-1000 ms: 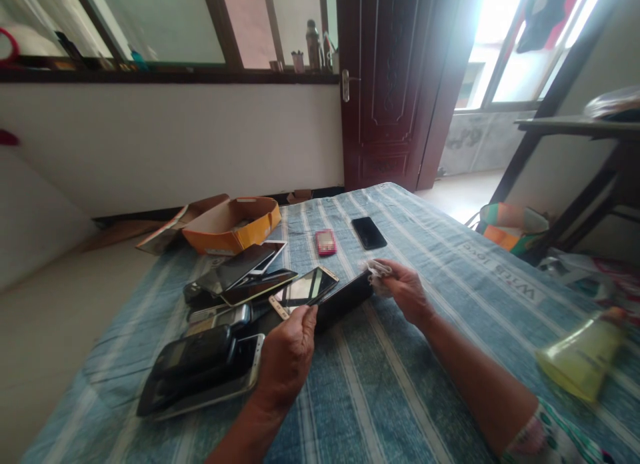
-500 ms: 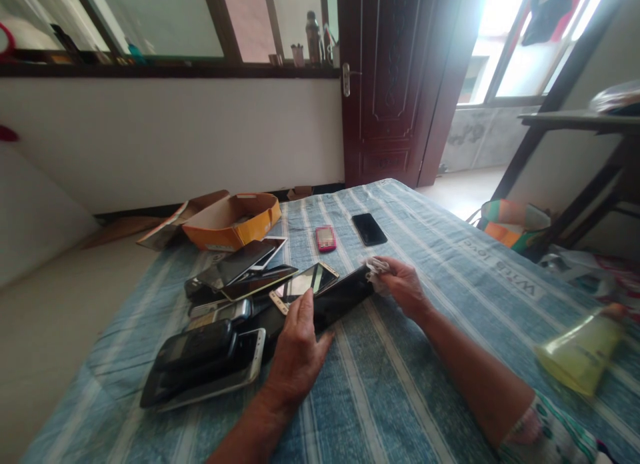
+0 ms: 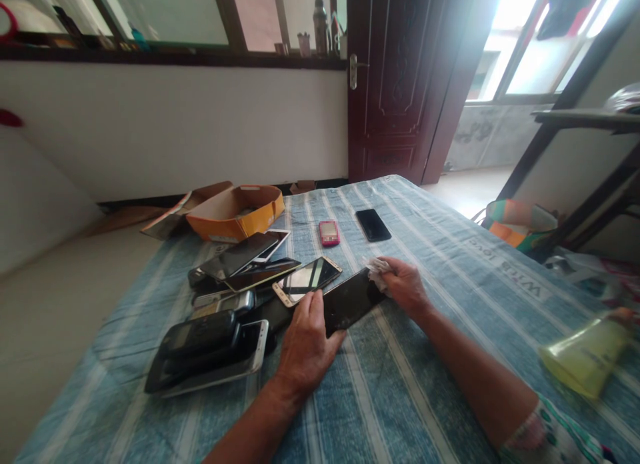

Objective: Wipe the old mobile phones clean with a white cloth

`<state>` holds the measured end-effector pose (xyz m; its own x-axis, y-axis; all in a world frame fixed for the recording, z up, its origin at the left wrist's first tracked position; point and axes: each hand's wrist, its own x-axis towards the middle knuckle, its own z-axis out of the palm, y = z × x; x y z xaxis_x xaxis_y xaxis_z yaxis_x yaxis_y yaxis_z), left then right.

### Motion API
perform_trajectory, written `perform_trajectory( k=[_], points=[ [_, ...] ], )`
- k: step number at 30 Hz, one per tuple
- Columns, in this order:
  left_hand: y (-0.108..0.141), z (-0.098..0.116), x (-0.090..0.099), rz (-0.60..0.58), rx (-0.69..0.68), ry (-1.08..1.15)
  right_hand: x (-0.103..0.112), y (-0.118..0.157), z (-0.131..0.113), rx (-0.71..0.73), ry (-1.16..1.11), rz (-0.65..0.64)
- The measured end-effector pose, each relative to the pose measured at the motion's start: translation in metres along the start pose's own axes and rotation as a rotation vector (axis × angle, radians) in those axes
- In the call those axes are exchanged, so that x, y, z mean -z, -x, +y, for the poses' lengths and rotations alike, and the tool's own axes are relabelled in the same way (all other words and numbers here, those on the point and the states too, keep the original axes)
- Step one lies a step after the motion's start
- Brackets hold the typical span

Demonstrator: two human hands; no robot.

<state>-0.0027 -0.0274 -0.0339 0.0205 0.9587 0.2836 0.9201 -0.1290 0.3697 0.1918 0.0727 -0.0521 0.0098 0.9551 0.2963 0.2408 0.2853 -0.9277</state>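
My left hand (image 3: 309, 337) grips the near end of a dark phone (image 3: 353, 303), thumb below and fingers along the upper edge. At the phone's far right end, my right hand (image 3: 406, 285) is closed on a crumpled white tissue (image 3: 379, 272) that touches the phone. Just beyond the left hand lies a gold-framed phone (image 3: 307, 281). To the left, several more phones lie heaped, among them a white-edged one (image 3: 257, 351) with a thick black device (image 3: 200, 337) on top. A small pink phone (image 3: 329, 233) and a black phone (image 3: 373, 225) lie farther back.
An open orange cardboard box (image 3: 240, 221) stands at the table's back left. The blue striped cloth (image 3: 425, 397) covers the table. At the right edge lies a yellow translucent bag (image 3: 583, 357). A dark red door (image 3: 395, 84) is behind.
The dark phone has tilted so that more of its flat face shows. My left hand has shifted slightly to the right with it, and the view has moved a little.
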Motion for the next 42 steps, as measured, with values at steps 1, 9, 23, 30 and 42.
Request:
perform_trajectory(
  k=[1, 9, 23, 30, 42],
  points=[
    [0.0, 0.001, 0.001, -0.014, 0.006, -0.012, 0.0, 0.0, 0.0, -0.004, -0.006, 0.001],
    [0.001, 0.012, 0.014, -0.119, 0.056, -0.144, 0.012, -0.009, 0.004, -0.075, -0.122, 0.224],
    [0.009, 0.009, 0.009, -0.027, -0.061, -0.238, -0.005, 0.014, 0.007, 0.374, 0.345, -0.136],
    [0.019, 0.013, 0.006, -0.029, -0.17, -0.282, -0.007, 0.019, 0.005, 0.355, 0.542, -0.281],
    [0.03, 0.007, 0.003, -0.048, -0.355, -0.29, -0.006, 0.02, 0.006, 0.34, 0.555, -0.314]
  ],
)
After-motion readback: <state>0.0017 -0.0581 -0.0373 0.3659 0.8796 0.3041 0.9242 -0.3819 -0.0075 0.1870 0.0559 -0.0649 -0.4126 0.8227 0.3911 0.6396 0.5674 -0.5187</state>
